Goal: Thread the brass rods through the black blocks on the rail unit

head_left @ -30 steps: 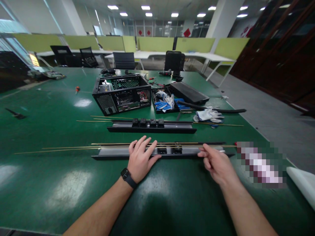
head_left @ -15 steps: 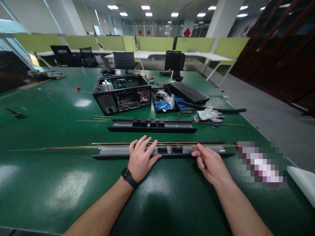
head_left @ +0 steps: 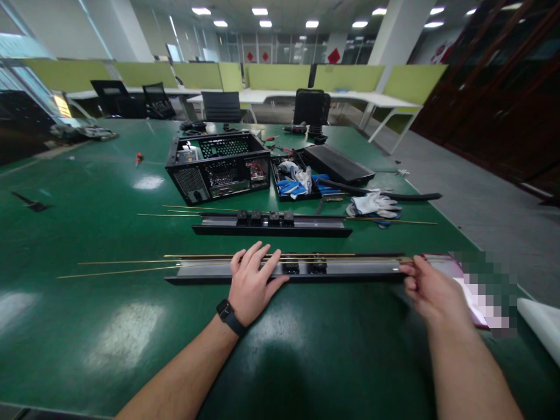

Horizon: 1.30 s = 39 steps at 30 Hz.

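At the right end of the near black channel (head_left: pixel 350 278), the right hand (head_left: pixel 437 294) pinched a thin brass rod (head_left: pixel 118 272), newly drawn rightward, so its left overhang had shortened; the left hand (head_left: pixel 251 283) lay spread across the channel.

The near black-edged channel (head_left: pixel 367 269) lay crosswise on the bench (head_left: pixel 131 344), two black blocks (head_left: pixel 319 266) showing inside; thin brass rods (head_left: pixel 131 262) stretched beyond its left end.

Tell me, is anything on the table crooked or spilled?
One thin gold rod looks crooked: left of the nearer black channel, it slants away from the rod beside it. I see no spill or damage.
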Available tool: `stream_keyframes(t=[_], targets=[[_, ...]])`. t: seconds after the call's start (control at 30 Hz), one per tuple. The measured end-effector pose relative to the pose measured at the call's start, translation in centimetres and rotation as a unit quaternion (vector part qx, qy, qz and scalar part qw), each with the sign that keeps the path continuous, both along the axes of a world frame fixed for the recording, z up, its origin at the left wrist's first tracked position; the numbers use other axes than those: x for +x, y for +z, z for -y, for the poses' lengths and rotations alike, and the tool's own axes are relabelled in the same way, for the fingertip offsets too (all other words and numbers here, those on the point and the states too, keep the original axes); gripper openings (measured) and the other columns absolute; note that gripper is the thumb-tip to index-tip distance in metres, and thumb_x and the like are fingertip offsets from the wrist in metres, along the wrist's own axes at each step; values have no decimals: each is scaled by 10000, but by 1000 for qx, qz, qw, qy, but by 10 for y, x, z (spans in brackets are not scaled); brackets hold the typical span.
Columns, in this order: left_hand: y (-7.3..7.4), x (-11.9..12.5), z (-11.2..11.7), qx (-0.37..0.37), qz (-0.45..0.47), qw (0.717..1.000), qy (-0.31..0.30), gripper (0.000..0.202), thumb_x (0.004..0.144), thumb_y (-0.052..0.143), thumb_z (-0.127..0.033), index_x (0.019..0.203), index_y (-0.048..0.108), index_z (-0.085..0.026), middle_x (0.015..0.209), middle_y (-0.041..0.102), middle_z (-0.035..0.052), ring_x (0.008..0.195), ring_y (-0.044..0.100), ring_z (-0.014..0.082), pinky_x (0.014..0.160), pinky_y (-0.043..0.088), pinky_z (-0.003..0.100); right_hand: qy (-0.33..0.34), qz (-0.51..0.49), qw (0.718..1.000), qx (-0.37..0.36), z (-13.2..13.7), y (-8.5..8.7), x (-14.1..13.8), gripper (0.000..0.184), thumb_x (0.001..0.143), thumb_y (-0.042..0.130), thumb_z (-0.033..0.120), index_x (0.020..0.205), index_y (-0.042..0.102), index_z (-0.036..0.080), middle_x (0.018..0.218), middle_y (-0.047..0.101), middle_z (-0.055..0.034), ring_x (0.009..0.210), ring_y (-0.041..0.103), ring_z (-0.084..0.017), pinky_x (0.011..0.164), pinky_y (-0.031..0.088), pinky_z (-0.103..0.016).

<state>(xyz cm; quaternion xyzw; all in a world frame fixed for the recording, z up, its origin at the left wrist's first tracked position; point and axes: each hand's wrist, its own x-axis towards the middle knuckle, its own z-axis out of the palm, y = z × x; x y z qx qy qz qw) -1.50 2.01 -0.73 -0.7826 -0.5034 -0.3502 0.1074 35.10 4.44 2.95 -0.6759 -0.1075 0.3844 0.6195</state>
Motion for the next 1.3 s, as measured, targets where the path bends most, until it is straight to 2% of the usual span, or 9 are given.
stream_keyframes(t=[0.2, 0.37, 0.5, 0.67, 0.93, 1.1, 1.2, 1.3], targets=[[0, 0, 0, -4, -4, 1000, 2, 469, 935, 731, -464, 1351, 671, -255, 1385, 698, 137, 1369, 587, 330, 1146, 324, 514, -32, 19, 999, 7, 0, 5, 25, 161, 970, 611, 167, 811, 637, 176, 590, 592, 1, 332, 377, -37, 294, 207, -149], [-1, 0, 0, -5, -8, 1000, 5, 478, 927, 741, -465, 1352, 673, -259, 1392, 693, 137, 1372, 582, 338, 1143, 332, 523, -22, 32, 999, -9, 0, 5, 19, 181, 972, 589, 175, 795, 628, 193, 612, 626, -14, 330, 369, -44, 285, 220, -151], [-1, 0, 0, -1, -9, 1000, 6, 485, 918, 750, -467, 1348, 677, -256, 1379, 700, 132, 1362, 589, 343, 1138, 339, 525, 56, 55, 996, -43, 5, 4, -1, 169, 968, 578, 203, 814, 634, 162, 699, 704, -53, 312, 370, -47, 268, 196, -157], [-2, 0, 0, 0, -7, 1000, 2, 481, 929, 734, -477, 1350, 671, -252, 1374, 703, 129, 1364, 587, 336, 1144, 332, 521, 169, 37, 985, -13, 11, -3, -32, 176, 933, 632, 289, 873, 669, 127, 749, 729, -91, 310, 364, -49, 284, 182, -169], [-1, 0, 0, -1, -5, 1000, 2, 482, 926, 740, -468, 1352, 669, -254, 1379, 701, 130, 1362, 588, 336, 1146, 332, 526, 319, -27, 946, 52, 23, -19, -82, 461, 805, 806, 559, 894, 671, 127, 758, 731, -91, 330, 374, -38, 312, 168, -168], [-1, 1, 0, -3, -3, 1000, 2, 473, 932, 735, -464, 1354, 667, -264, 1375, 703, 133, 1356, 595, 335, 1144, 335, 525, 320, -38, 945, 52, 25, -16, -99, 515, 788, 814, 593, 926, 692, 113, 721, 716, -85, 328, 381, -38, 309, 163, -160], [-1, 0, 1, -5, -3, 1000, 3, 471, 933, 732, -466, 1356, 667, -267, 1378, 701, 134, 1357, 594, 334, 1145, 336, 526, 304, -47, 950, 52, 24, -12, -97, 462, 788, 833, 526, 934, 708, 106, 710, 700, -63, 334, 391, -39, 296, 183, -157], [-2, -1, 1, -6, -6, 1000, 4, 472, 934, 729, -470, 1353, 672, -261, 1397, 687, 139, 1373, 580, 337, 1146, 338, 526, 264, -62, 961, 54, 22, -8, -88, 329, 836, 800, 413, 913, 707, 107, 709, 688, -48, 340, 396, -41, 280, 194, -154]])
